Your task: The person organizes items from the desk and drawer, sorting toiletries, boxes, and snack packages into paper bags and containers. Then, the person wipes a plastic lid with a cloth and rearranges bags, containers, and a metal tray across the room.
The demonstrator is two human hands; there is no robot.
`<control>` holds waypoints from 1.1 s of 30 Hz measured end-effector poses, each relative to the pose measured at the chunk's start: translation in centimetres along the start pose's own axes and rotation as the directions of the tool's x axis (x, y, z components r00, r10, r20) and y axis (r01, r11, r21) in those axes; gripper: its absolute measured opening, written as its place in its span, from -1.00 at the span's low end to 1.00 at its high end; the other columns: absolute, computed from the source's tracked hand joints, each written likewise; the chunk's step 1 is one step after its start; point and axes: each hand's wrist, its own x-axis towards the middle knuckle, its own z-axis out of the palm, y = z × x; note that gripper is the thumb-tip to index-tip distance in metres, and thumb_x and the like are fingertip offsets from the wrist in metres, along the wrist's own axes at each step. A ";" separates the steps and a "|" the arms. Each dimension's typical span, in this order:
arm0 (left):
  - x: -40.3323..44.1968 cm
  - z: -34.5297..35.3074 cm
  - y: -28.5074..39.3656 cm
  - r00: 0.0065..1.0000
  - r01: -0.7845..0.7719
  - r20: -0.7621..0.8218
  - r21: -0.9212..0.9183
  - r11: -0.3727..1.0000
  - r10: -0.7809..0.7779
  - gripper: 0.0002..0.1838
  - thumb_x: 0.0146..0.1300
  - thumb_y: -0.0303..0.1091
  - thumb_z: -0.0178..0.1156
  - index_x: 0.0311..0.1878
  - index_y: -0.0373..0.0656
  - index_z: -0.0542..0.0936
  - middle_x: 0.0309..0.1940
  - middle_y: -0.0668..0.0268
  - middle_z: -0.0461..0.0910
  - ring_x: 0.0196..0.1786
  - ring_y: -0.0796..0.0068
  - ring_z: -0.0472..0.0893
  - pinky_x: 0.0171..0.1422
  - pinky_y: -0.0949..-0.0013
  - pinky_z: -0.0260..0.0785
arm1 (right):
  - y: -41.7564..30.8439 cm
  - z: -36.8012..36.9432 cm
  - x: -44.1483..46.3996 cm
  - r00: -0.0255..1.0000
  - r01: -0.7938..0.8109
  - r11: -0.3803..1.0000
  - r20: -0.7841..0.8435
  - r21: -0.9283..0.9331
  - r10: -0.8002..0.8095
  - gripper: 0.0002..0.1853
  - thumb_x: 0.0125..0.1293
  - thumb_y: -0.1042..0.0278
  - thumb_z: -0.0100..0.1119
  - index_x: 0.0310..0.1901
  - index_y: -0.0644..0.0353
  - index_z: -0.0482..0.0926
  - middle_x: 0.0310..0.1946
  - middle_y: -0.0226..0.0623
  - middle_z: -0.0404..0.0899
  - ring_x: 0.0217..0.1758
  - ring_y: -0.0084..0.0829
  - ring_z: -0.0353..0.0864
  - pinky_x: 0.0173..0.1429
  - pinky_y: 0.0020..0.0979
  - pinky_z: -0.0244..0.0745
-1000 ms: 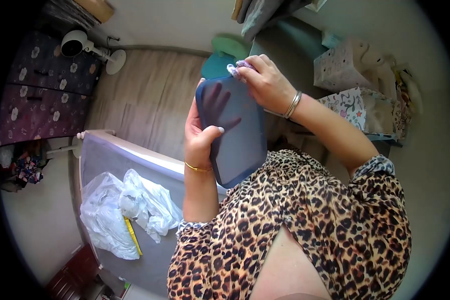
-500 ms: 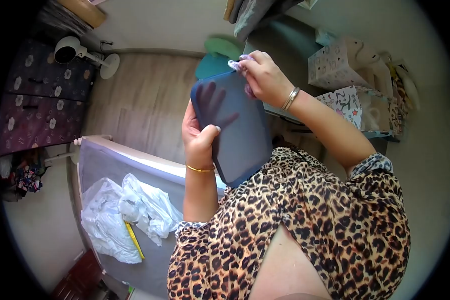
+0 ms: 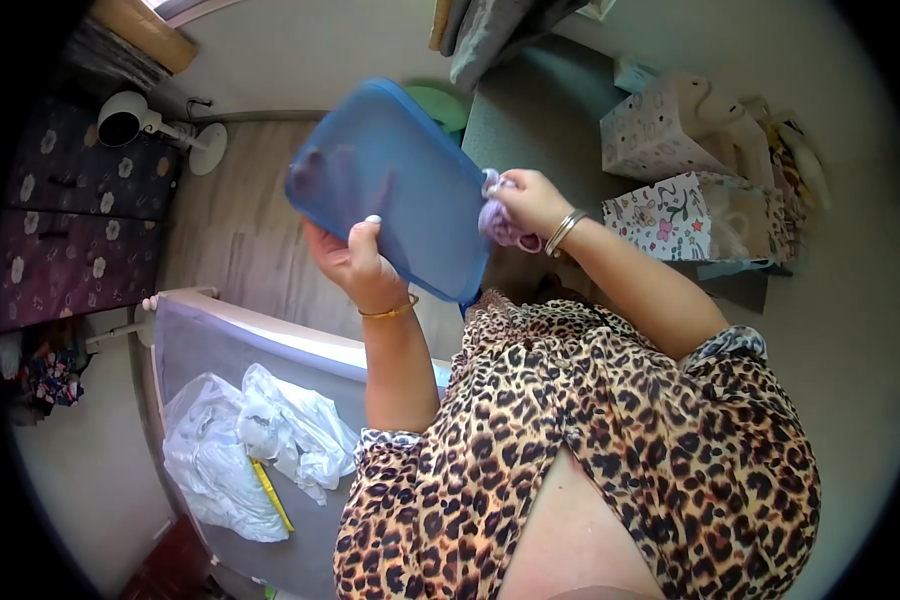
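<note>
My left hand [image 3: 355, 268] grips a translucent blue plastic lid [image 3: 410, 190], flat with rounded corners and a raised rim. Its thumb lies on the near face, while the other fingers show dimly through from behind. The lid is held up and tilted in front of my body. At its right edge, my right hand [image 3: 532, 208] is closed around a bunched purple cloth [image 3: 500, 222], part of which hangs below the fingers. Whether the cloth touches the lid's edge is hard to tell.
White plastic bags [image 3: 230, 455] lie on a grey padded surface [image 3: 340, 510] at lower left. Patterned paper bags [image 3: 660, 215] stand on a grey table [image 3: 540, 110] at right. A white fan [image 3: 130, 118] and dark flowered drawers [image 3: 80, 230] are at far left. A green stool [image 3: 438, 105] stands behind the lid.
The lid has swung up and left, tilting to a new angle with my left hand. My right hand, with the purple cloth, has moved down from the lid's top edge to its right side.
</note>
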 end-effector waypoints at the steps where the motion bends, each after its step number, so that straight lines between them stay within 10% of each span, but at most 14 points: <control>1: 0.0 0.1 -0.2 1.000 -0.016 -0.008 -0.018 1.000 0.016 -0.25 -0.20 -0.67 -0.19 0.27 -0.36 0.21 0.15 0.01 0.35 0.20 0.09 0.43 0.24 0.07 0.39 | 0.2 -0.3 0.2 0.992 -0.120 0.967 0.061 0.225 0.109 -0.75 0.20 0.31 0.05 -0.28 0.35 0.58 -0.41 -0.16 0.62 -0.34 -0.38 0.64 -0.19 -0.40 0.52; 4: -0.1 2.3 -1.1 0.962 -0.270 -0.029 0.047 0.962 0.271 -0.20 -0.18 -0.66 -0.19 0.33 -0.39 0.08 0.22 -0.06 0.27 0.26 0.02 0.36 0.27 0.04 0.36 | -1.7 0.3 -0.3 0.947 -0.319 0.739 0.225 0.594 0.229 -0.80 0.22 0.38 0.05 -0.28 0.37 0.55 -0.40 -0.22 0.62 -0.38 -0.46 0.63 -0.22 -0.44 0.58; 14: 0.5 1.9 -2.0 0.846 -0.532 0.188 0.233 0.814 0.499 -0.11 -0.25 -0.69 -0.21 0.36 -0.32 -0.02 0.34 0.01 0.08 0.37 -0.09 0.17 0.23 -0.21 0.33 | -2.9 1.5 -3.7 0.893 -0.434 0.752 0.347 0.496 0.287 -0.82 0.23 0.40 0.05 -0.30 0.35 0.57 -0.44 -0.29 0.60 -0.44 -0.56 0.57 -0.34 -0.49 0.52; 16: 0.6 1.3 -1.7 0.864 -0.502 0.179 0.245 0.830 0.470 -0.11 -0.24 -0.68 -0.21 0.36 -0.30 -0.01 0.34 0.00 0.08 0.37 -0.10 0.17 0.25 -0.23 0.31 | -2.3 -1.1 -3.5 0.997 -0.058 0.976 0.059 0.210 0.046 -0.79 0.15 0.28 0.18 -0.37 0.28 0.59 -0.54 -0.24 0.56 -0.49 -0.47 0.56 -0.36 -0.39 0.47; 18: 0.6 1.5 -1.4 0.902 -0.427 0.166 0.187 0.885 0.400 -0.10 -0.23 -0.66 -0.18 0.38 -0.29 -0.05 0.32 -0.03 0.12 0.36 -0.08 0.19 0.26 -0.12 0.33 | -3.5 -2.6 -2.4 0.829 0.464 0.868 -0.259 -0.175 -0.495 -0.79 0.09 0.34 0.14 -0.25 0.24 0.54 -0.26 -0.05 0.52 -0.18 -0.12 0.53 -0.12 -0.25 0.44; 23: 0.2 3.1 0.1 0.981 -0.186 0.037 -0.080 0.979 0.189 -0.06 -0.26 -0.69 -0.20 0.40 -0.12 -0.02 0.35 0.06 0.09 0.34 -0.14 0.21 0.17 -0.23 0.39 | -3.4 -2.6 0.6 0.546 0.629 0.340 0.087 -0.699 -0.833 -0.79 0.09 0.47 0.15 -0.19 0.22 0.50 -0.30 -0.18 0.46 -0.25 -0.23 0.50 -0.13 -0.31 0.48; 30: 0.9 2.0 -0.1 0.975 -0.223 0.016 -0.018 0.975 0.224 -0.06 -0.25 -0.71 -0.22 0.39 -0.03 0.05 0.37 0.12 0.09 0.33 -0.13 0.23 0.12 -0.26 0.42 | -3.7 2.1 -5.1 0.515 0.837 0.407 0.278 -0.365 -0.811 -0.81 -0.07 0.47 0.17 -0.33 0.17 0.50 -0.39 -0.24 0.41 -0.30 -0.26 0.47 -0.22 -0.32 0.45; 33: 1.3 2.3 0.7 0.980 -0.184 0.066 -0.080 0.980 0.190 -0.08 -0.24 -0.71 -0.21 0.38 -0.03 0.07 0.36 0.13 0.11 0.33 -0.11 0.24 0.13 -0.26 0.42 | -4.9 -1.3 -2.4 0.448 0.818 0.230 0.333 -0.528 -0.830 -0.86 0.01 0.46 0.16 -0.33 0.14 0.53 -0.38 -0.28 0.41 -0.27 -0.31 0.47 -0.21 -0.35 0.43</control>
